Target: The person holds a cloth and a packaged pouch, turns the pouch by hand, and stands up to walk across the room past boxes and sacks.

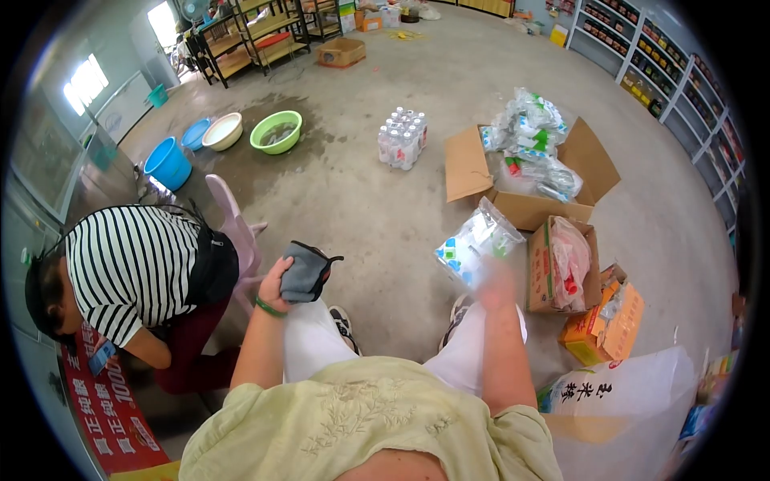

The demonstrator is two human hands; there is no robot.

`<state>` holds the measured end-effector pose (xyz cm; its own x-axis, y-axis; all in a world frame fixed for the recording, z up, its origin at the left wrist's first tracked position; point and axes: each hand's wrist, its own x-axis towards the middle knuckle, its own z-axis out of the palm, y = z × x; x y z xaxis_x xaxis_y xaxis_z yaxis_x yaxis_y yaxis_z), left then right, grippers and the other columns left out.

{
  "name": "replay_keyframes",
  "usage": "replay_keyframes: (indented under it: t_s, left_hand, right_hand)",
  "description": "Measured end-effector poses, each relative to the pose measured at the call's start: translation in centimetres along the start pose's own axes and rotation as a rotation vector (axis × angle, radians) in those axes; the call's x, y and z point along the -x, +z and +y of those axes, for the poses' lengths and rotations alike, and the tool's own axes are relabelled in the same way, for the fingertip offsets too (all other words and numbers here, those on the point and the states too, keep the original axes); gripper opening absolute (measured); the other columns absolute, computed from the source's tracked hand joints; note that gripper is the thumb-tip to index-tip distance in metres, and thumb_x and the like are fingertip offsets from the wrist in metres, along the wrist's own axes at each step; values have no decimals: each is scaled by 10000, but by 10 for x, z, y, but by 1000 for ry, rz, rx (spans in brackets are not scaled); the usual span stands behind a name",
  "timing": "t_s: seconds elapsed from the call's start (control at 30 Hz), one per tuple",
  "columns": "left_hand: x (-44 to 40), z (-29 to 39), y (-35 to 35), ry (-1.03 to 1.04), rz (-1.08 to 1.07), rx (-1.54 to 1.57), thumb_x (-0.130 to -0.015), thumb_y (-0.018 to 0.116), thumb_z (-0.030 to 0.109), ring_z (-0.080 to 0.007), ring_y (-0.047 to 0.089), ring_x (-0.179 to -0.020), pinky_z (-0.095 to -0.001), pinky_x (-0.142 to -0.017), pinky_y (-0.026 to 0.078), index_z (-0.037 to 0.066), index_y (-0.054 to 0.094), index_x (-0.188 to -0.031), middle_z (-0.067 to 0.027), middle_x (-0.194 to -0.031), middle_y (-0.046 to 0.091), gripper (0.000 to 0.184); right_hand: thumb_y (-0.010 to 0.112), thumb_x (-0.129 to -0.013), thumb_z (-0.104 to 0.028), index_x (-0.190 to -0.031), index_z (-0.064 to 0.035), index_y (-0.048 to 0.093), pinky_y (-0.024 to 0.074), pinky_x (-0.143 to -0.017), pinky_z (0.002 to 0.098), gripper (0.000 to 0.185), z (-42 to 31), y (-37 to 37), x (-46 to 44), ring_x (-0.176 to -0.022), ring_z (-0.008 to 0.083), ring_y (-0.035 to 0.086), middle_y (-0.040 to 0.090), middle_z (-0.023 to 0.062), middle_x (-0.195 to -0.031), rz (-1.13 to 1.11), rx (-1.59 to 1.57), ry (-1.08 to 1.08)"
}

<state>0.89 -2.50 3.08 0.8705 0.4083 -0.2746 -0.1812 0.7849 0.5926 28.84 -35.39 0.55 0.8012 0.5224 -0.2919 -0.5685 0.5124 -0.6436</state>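
Note:
In my left hand (277,286) is a folded grey cloth (303,271) with black edging and a small loop at its corner; my fingers are closed round it. My right hand (496,286) is smeared by motion, so its fingers do not show clearly. It overlaps the lower right corner of a clear plastic packet (473,244) with blue, white and green print. Whether it grips that packet I cannot tell. Just beyond the packet stands an open cardboard box (529,210) heaped with similar plastic packets (529,136).
A person in a striped shirt (148,260) bends forward at my left, beside a pink chair (237,224). Smaller boxes (545,272) and a large white sack (626,393) stand at my right. Ahead are shrink-wrapped bottles (403,140), a green basin (287,147) and a blue bucket (170,164).

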Motion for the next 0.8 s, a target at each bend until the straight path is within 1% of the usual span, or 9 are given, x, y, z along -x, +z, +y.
replay_keyframes:
  t_s: [0.13, 0.2, 0.3, 0.37, 0.47, 0.53, 0.6, 0.77, 0.8]
  left_hand:
    - [-3, -2, -8, 27, 10, -18, -883, 477, 129, -294, 568, -1027, -404, -885, 474, 11, 445, -1186, -163, -1144, 550, 327]
    - [-3, -2, -8, 24, 57, -6, -883, 473, 126, -294, 569, -1027, -405, -892, 470, 6, 444, -1188, -165, -1141, 553, 330]
    - [2, 0, 3, -4, -13, -3, -880, 475, 122, -293, 572, -1023, -403, -896, 468, 2, 445, -1188, -167, -1143, 554, 332]
    - [1, -1, 3, 4, 13, -13, -885, 491, 140, -287, 587, -997, -402, -872, 485, 19, 461, -1174, -151, -1112, 576, 315]
    - [0, -2, -4, 17, 49, -20, -889, 508, 154, -282, 604, -970, -402, -844, 504, 37, 477, -1157, -136, -1081, 597, 294]
    - [-1, -2, -5, 20, 55, -17, -888, 510, 151, -283, 605, -969, -403, -841, 505, 38, 478, -1153, -137, -1082, 597, 290]
    - [-1, -2, -5, 28, 17, 0, -880, 474, 117, -301, 571, -1029, -412, -901, 469, -8, 452, -1179, -174, -1143, 556, 325]
    - [-1, -2, -7, 25, 39, 5, -877, 487, 118, -304, 569, -1035, -415, -902, 467, -7, 455, -1176, -176, -1144, 556, 326]
    - [-2, -2, -9, 26, 41, 9, -876, 492, 119, -306, 568, -1035, -416, -903, 467, -8, 456, -1174, -178, -1144, 556, 326]
  right_hand:
    - [598, -757, -32, -1176, -18, 497, 429, -943, 410, 431, -6, 17, 11, -1061, 256, 554, 583, 101, -1133, 51, -53, 17]
    - [605, -761, -41, -1177, -24, 499, 432, -937, 403, 429, -6, 20, 14, -1058, 252, 555, 585, 95, -1131, 71, -39, 3]
    - [621, -770, -61, -1177, -35, 502, 436, -928, 392, 425, -5, 17, 12, -1055, 244, 556, 585, 83, -1134, 93, -21, -15]
    - [629, -775, -72, -1178, -39, 503, 437, -925, 388, 423, 0, 7, 6, -1055, 241, 556, 583, 77, -1139, 95, -17, -20]
    - [633, -784, -82, -1179, -39, 499, 434, -931, 397, 419, 6, -6, 0, -1059, 244, 554, 580, 84, -1143, -41, 61, -93]
    - [629, -790, -81, -1181, -39, 495, 435, -932, 405, 415, 5, -1, 3, -1058, 247, 555, 580, 89, -1141, -39, 72, -89]
    - [626, -795, -79, -1183, -38, 491, 437, -931, 412, 413, 4, 2, 5, -1057, 251, 556, 582, 93, -1137, -53, 59, -94]
    - [624, -799, -78, -1186, -34, 486, 445, -924, 419, 413, 3, 1, 3, -1056, 254, 558, 584, 97, -1133, -63, 56, -100]
    - [624, -800, -79, -1186, -34, 486, 445, -924, 419, 413, 1, 5, 2, -1056, 254, 558, 585, 97, -1131, 8, -1, -41]
